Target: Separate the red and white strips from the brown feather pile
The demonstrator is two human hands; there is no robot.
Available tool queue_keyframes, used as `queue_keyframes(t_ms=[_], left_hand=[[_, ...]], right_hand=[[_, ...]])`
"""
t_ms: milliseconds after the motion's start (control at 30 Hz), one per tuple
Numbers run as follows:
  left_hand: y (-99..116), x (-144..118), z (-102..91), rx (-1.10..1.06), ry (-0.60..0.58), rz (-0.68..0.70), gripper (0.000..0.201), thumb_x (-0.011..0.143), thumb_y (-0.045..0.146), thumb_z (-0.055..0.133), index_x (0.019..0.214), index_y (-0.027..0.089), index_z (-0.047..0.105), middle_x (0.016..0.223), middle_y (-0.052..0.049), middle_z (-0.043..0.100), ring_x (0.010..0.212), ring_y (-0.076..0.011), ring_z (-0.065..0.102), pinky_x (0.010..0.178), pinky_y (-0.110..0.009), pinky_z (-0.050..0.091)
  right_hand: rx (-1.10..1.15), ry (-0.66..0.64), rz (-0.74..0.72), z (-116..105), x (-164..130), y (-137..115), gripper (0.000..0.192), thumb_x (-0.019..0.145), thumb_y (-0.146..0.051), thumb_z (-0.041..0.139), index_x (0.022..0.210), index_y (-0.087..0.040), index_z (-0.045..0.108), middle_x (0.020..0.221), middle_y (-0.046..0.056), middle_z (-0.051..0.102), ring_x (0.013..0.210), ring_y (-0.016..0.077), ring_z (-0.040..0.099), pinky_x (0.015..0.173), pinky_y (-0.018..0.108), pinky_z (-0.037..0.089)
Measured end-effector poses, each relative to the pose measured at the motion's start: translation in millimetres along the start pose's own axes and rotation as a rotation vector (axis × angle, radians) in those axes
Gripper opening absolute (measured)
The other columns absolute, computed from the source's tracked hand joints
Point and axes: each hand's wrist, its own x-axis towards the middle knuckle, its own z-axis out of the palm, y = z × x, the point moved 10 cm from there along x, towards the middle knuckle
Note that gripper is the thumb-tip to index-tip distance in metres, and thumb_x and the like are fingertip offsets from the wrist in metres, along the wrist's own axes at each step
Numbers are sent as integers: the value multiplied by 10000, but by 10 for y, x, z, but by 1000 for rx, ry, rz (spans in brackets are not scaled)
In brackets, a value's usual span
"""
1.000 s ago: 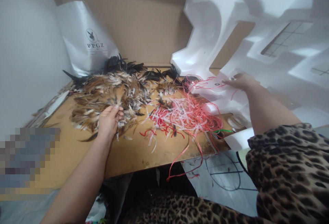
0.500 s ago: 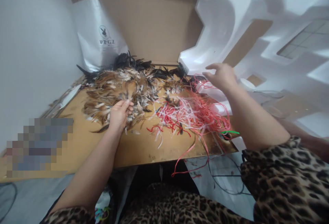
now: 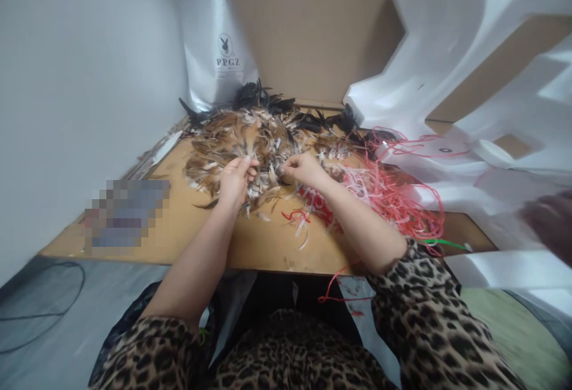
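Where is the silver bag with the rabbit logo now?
In the head view the silver bag stands at the back left of the board, against the cardboard, just behind the feathers.

The feathers (image 3: 241,139) at the back edge of the board look soft and fluffy — brown, cream and black, matt. The board (image 3: 196,241) itself is brown cardboard, smooth, with a dull shine. The red strips (image 3: 393,199) seem thin plastic, a little glossy. The foam blocks (image 3: 447,50) at the right edge are white polystyrene — matt. The bag (image 3: 217,38) is silvery, smooth plastic.
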Motion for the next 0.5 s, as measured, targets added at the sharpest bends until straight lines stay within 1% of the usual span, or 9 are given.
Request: queue_keyframes(t_ms=[100, 200, 267, 400, 433, 500], left_hand=[[-19, 10, -9, 2, -8, -9, 234, 671, 342, 678, 701, 122, 603, 695, -21, 644, 457, -16, 467, 423, -144, 326], [-23, 18, -20, -4, -8, -6, 240, 666, 346, 682, 714, 125, 602, 728, -26, 655, 464, -15, 474, 423, -144, 331], [-31, 21, -12, -8, -19, -10, 243, 661, 345, 686, 719, 123, 605, 724, -27, 655, 462, -15, 474, 420, -143, 331], [-55, 15, 28, -6, -61, -16, 238, 665, 337, 686, 718, 117, 612, 731, -40, 657, 470, -17, 482, 421, -141, 337], [-61, 11, 38, -1, -69, -18, 234, 666, 334, 685, 720, 117, 614, 736, -43, 659, 476, -19, 487, 425, -140, 342], [-71, 5, 49, 4, -75, -20, 228, 663, 327, 689, 727, 121, 614, 755, -47, 664, 492, -24, 501, 429, -141, 347]], right_hand=[[51, -14, 16, 129, 37, -1, 219, 686, -338, 586, 711, -137, 669, 613, 1, 618, 552, 91, 499, 541, 208, 369], [51, -50, 49, 259, 13, 22, 293, 663, -421, 610, 728, -141, 660, 615, -1, 610, 539, 84, 477, 524, 206, 353], [45, -54, 71, 336, -14, 57, 313, 641, -441, 629, 737, -144, 648, 621, -2, 606, 543, 84, 475, 519, 204, 345], [51, 17, 72, 407, -35, 114, 202, 632, -346, 632, 699, -156, 619, 606, -14, 583, 536, 83, 459, 517, 207, 334], [84, 47, 60, 398, -33, 112, 172, 635, -321, 625, 684, -157, 611, 606, -14, 579, 538, 83, 457, 523, 208, 337], [226, 85, 46, 369, -33, 108, 160, 637, -311, 618, 667, -157, 589, 585, -17, 564, 529, 82, 454, 528, 211, 350]])
